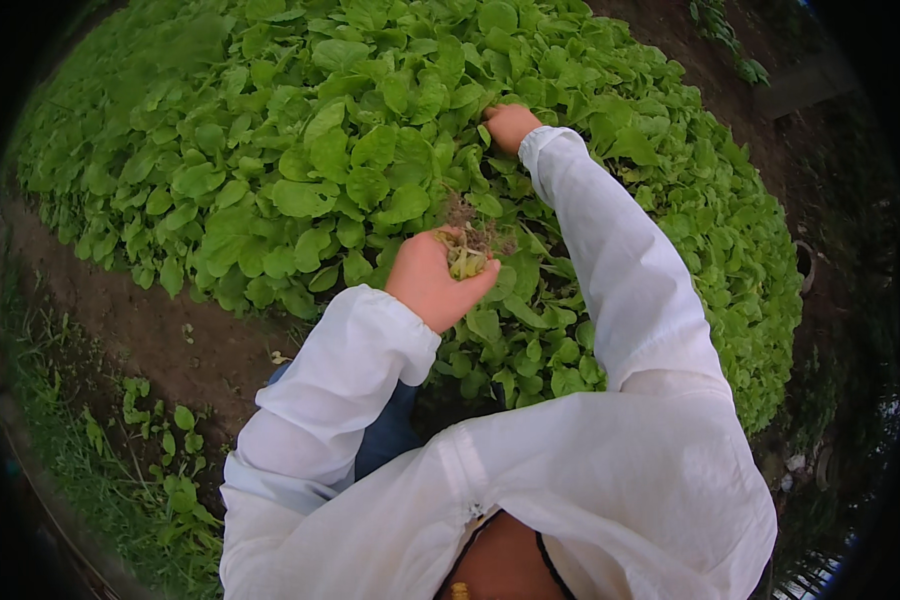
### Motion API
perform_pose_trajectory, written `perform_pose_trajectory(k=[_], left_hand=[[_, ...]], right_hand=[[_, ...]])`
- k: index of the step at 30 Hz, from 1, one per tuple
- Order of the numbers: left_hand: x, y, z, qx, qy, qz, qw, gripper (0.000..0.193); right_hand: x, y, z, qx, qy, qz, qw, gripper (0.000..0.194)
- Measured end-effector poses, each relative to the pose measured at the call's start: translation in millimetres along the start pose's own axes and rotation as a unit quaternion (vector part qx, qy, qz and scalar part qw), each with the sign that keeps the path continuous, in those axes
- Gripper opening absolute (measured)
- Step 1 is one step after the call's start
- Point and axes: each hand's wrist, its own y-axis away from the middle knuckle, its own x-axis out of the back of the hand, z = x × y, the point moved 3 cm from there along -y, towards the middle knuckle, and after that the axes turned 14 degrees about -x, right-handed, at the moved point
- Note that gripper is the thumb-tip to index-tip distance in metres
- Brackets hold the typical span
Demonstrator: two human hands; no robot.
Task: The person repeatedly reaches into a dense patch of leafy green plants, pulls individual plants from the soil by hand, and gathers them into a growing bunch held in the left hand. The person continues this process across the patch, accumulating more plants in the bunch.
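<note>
My left hand (442,277) is closed around a small bunch of pulled leafy seedlings (469,253), held by their pale stems, with soil-covered roots sticking up and away from me. Farther out and to the right, my right hand (511,127) reaches in among the green leaves of the plant bed (375,161). Its fingertips are hidden by foliage, so whether they grip a stem does not show. Both arms wear loose white sleeves. Broad-leaved green plants crowd densely around both hands.
Bare brown soil (157,330) borders the bed at the left, with grass and weeds (82,480) beyond it. Dark ground runs along the right, where a round opening (805,266) shows beside the bed. A grey slab (806,86) lies at the upper right.
</note>
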Motion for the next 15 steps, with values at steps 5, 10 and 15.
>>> perform_pose_trajectory(k=[5,10,15], left_hand=[[0.5,-1.5,-7.0,0.004,0.004,0.012,1.0,0.021],[1.9,-2.7,-11.7,0.016,0.004,-0.007,1.0,0.016],[6.2,-3.3,-8.2,0.016,0.0,-0.008,1.0,0.016]], right_hand=[[-9.1,0.7,3.0,0.072,0.068,0.058,0.993,0.015],[-17.2,2.3,-6.4,0.06,0.162,0.023,0.985,0.012],[-18.2,1.4,27.5,-0.09,0.042,0.058,0.993,0.013]])
